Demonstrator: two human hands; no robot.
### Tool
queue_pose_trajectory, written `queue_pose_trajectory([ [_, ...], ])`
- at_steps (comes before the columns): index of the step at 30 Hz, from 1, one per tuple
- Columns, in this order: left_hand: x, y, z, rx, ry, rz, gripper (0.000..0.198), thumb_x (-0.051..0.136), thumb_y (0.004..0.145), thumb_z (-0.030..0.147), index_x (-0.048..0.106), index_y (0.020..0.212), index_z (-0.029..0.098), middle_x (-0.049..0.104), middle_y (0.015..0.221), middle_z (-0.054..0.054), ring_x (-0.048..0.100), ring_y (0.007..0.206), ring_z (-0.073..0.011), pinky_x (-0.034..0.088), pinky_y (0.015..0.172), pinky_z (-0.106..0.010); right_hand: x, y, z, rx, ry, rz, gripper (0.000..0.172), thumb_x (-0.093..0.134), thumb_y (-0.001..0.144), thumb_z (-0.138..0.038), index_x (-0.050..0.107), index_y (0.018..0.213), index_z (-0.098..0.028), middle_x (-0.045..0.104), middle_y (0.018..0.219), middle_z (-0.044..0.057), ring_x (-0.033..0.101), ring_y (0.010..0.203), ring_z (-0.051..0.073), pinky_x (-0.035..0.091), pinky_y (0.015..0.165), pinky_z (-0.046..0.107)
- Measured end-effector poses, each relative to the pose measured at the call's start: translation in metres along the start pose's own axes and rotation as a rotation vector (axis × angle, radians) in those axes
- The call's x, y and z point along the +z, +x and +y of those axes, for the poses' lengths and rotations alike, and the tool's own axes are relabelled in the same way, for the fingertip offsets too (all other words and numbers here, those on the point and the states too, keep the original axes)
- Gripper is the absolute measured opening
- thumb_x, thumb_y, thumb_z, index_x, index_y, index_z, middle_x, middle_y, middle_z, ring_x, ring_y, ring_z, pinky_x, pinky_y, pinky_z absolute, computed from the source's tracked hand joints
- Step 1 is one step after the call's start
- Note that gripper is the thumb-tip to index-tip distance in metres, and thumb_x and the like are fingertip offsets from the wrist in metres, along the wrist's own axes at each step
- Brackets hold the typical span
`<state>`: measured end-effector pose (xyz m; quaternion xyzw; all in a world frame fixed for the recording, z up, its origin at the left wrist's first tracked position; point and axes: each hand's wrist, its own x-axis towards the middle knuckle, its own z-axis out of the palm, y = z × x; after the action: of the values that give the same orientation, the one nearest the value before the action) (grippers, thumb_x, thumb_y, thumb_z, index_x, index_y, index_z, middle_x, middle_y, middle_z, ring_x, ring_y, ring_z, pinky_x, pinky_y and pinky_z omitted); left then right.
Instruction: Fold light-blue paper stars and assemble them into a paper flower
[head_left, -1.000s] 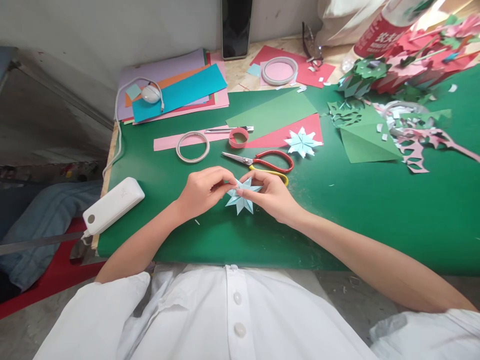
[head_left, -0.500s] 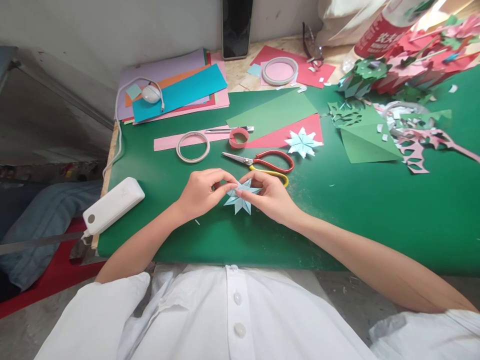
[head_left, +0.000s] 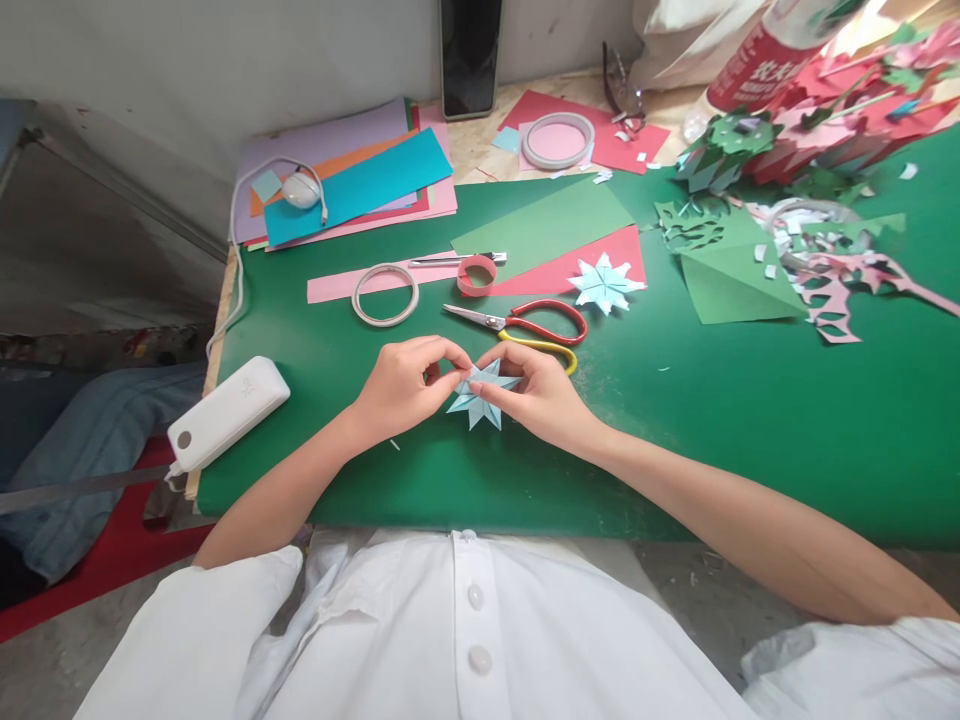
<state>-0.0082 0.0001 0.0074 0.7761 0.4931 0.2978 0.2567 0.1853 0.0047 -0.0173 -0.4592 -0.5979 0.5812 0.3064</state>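
Note:
A light-blue folded paper star is held between my two hands above the green table mat. My left hand pinches the star's upper-left point between thumb and fingertips. From the other side, my right hand grips it, the thumb pressed on the folded face and the fingers behind. Part of the star's upper edge is hidden by the fingers. Just beyond my right hand lie scissors with one red and one yellow handle. A second light-blue paper star rests farther right, overlapping red paper.
Ahead lie a roll of tape, a red paper ring, a utility knife and green paper. Coloured sheets are stacked back left. A white power bank sits at the left edge; paper flowers and a bottle stand back right.
Almost nothing differs. Both hands keep their hold on the paper star, with only a very slight shift of the fingers and of the view.

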Motion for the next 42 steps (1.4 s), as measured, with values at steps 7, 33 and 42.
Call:
queue_pose_trajectory([
  [7, 0.0, 0.0, -0.001, 0.001, 0.015, -0.007, 0.008, 0.064, 0.081, 0.013, 0.068, 0.079, 0.019, 0.071, 0.075, 0.001, 0.052, 0.054, -0.0069, 0.04, 0.052, -0.02, 0.0, 0.0, 0.001, -0.021, -0.034, 0.013, 0.035, 0.073, 0.079, -0.05, 0.064, 0.091, -0.018, 0.057, 0.074, 0.0, 0.044, 0.062, 0.009, 0.036, 0.052, 0.022],
  [33, 0.007, -0.003, -0.005, 0.093, 0.148, -0.008, 0.016, 0.067, 0.084, 0.013, 0.061, 0.096, 0.02, 0.071, 0.084, 0.002, 0.061, 0.068, -0.0083, 0.046, 0.061, -0.018, 0.004, -0.004, 0.004, -0.326, -0.21, 0.106, 0.003, 0.062, 0.082, -0.018, 0.062, 0.085, -0.018, 0.045, 0.06, -0.006, 0.037, 0.055, 0.006, 0.031, 0.05, 0.019],
  [42, -0.002, 0.002, -0.01, 0.039, 0.096, -0.12, 0.015, 0.071, 0.084, 0.022, 0.064, 0.097, 0.019, 0.068, 0.111, -0.004, 0.061, 0.073, -0.0087, 0.045, 0.06, -0.02, 0.004, -0.006, 0.006, -0.38, -0.272, 0.089, 0.005, 0.061, 0.082, -0.016, 0.062, 0.085, -0.018, 0.048, 0.061, -0.006, 0.039, 0.055, 0.006, 0.033, 0.052, 0.019],
])
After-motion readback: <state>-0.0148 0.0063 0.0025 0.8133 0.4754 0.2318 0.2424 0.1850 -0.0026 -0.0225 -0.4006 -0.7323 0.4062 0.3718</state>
